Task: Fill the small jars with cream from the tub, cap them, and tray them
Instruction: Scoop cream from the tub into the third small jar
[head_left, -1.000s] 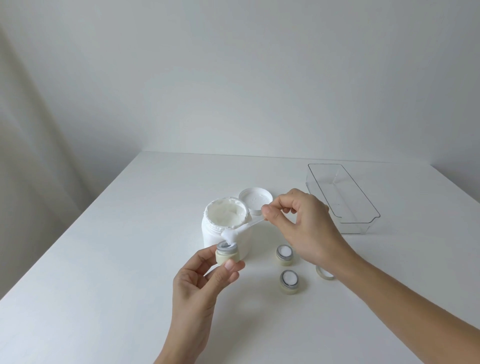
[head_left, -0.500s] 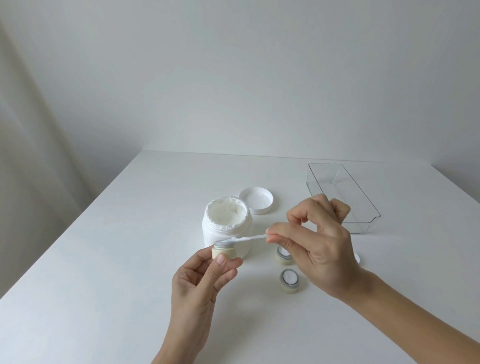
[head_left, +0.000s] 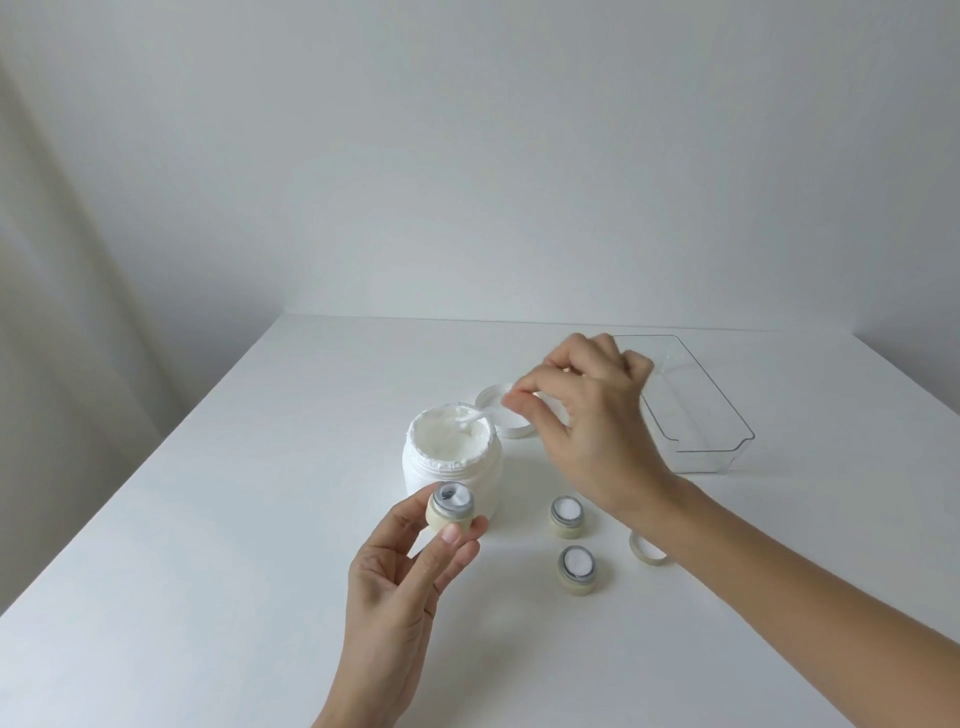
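Note:
My left hand (head_left: 400, 587) holds a small cream-coloured jar (head_left: 450, 509) upright in front of the white tub (head_left: 451, 467); the jar is partly filled with cream. My right hand (head_left: 587, 421) pinches a thin white spatula (head_left: 480, 413) whose tip dips into the open tub's cream. Two more small jars stand on the table, one (head_left: 567, 517) right of the tub and one (head_left: 576, 570) nearer me, both showing white cream at the mouth. A small cap (head_left: 644, 555) lies partly hidden under my right forearm.
The tub's white lid (head_left: 511, 428) lies upside down behind the tub, partly behind my right hand. A clear plastic tray (head_left: 696, 410) sits at the back right of the white table (head_left: 208, 545). A wall rises behind.
My right hand lifted the spatula off the held jar's mouth and moved it back and up into the tub. The left hand lowered the jar slightly; it now shows cream inside.

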